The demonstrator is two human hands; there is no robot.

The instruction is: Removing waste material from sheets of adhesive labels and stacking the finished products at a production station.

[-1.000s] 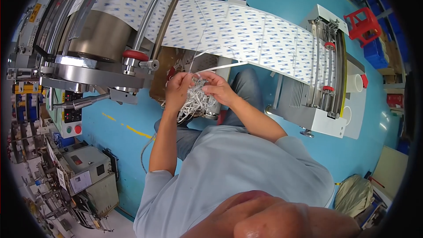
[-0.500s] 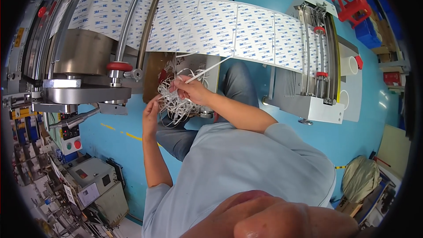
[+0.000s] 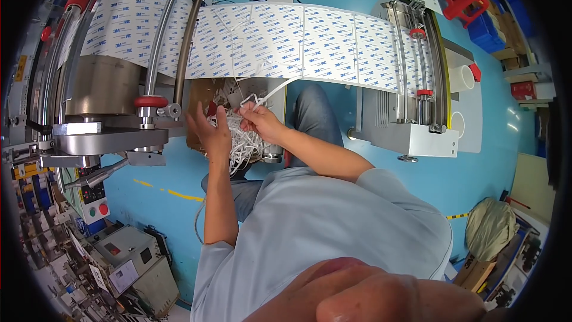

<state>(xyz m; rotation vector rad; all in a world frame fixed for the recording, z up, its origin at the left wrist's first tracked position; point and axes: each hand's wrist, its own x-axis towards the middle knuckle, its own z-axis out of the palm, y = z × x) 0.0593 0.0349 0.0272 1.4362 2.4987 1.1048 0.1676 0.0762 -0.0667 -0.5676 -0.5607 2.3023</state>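
My right hand (image 3: 264, 124) pinches a narrow white strip (image 3: 277, 89) that slants up to the lower edge of a wide printed liner sheet (image 3: 268, 39). To its left, my left hand (image 3: 215, 137) has its fingers spread, and I see nothing held in it. Beneath and between both hands lies a tangled heap of white strips (image 3: 243, 150). Part of the heap is hidden by my hands. Another thin strand hangs from the sheet towards the heap.
Steel rollers (image 3: 159, 42) with red collars stand at the left, by a large metal drum (image 3: 101, 86). A white roller unit (image 3: 411, 137) bears the sheet's right end. A cardboard box (image 3: 195, 96) sits beside the heap. A red stool (image 3: 462, 0) stands far right.
My left hand has risen and spread its fingers, where before they were drawn together by the strands. My right hand keeps its pinch on the strip, which now bends more near the fingers.
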